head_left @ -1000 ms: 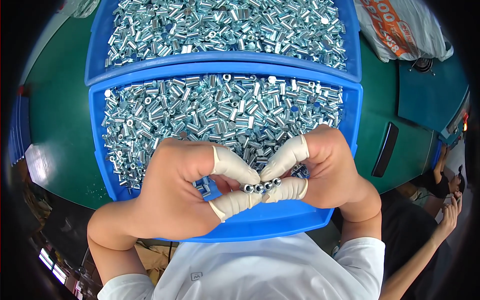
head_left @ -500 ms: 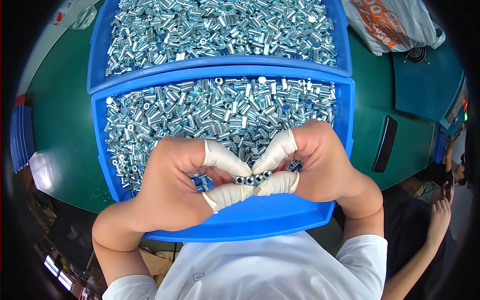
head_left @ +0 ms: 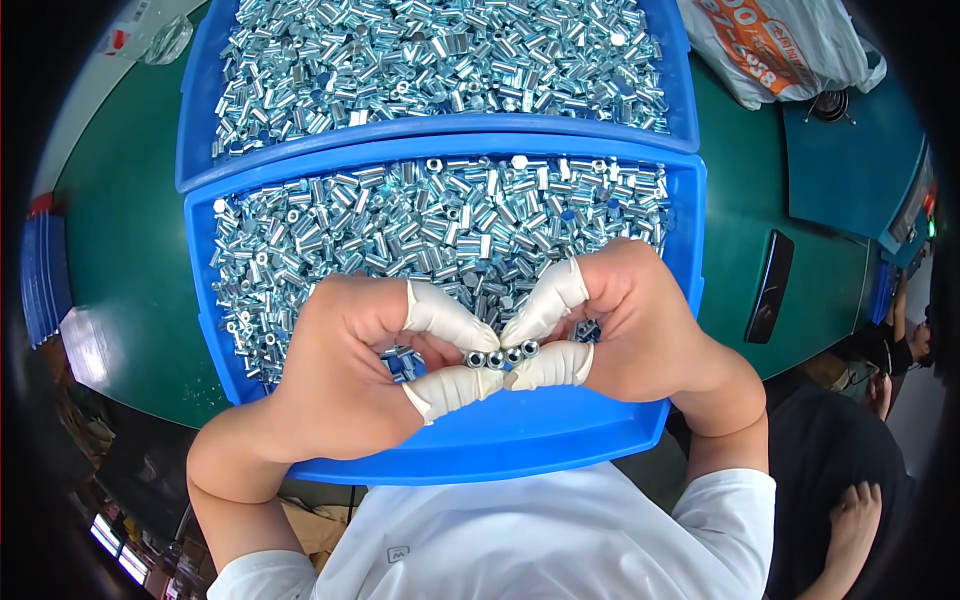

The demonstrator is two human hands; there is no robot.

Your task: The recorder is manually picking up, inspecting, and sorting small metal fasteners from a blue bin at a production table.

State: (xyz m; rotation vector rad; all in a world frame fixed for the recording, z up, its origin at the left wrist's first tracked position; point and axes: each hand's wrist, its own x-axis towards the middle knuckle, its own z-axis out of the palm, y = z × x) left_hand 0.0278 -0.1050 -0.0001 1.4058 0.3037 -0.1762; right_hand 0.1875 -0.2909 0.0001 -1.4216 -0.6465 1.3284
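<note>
A dark green table (head_left: 130,250) carries everything here. Near its left edge lies a flat white card (head_left: 85,345), with a stack of dark blue trays (head_left: 40,285) just beyond it.

2 blue trays sit in the middle of the table, one behind the other and touching. The far tray (head_left: 200,130) is heaped with small shiny metal sleeves. The near tray (head_left: 560,440) holds the same sleeves (head_left: 400,230) across its far half, while its near edge shows bare blue plastic.

The left hand (head_left: 340,370) rests over the near left part of the near tray. Its thumb and forefinger wear white rubber finger covers (head_left: 445,312) and are pinched almost closed on the left end of a short row of sleeves (head_left: 500,356). That row, about 4 sleeves side by side with their open ends up, sits between both hands above the near edge of the near tray.

The right hand (head_left: 640,335) mirrors the left, its covered thumb and forefinger nipped in on the right end of the row. The other fingers of both hands are curled under.

Right of the near tray a black phone (head_left: 770,285) lies on the table. At the far right corner lies a white plastic bag (head_left: 775,50) with orange print. Another person's hand (head_left: 855,510) shows at the lower right.
</note>
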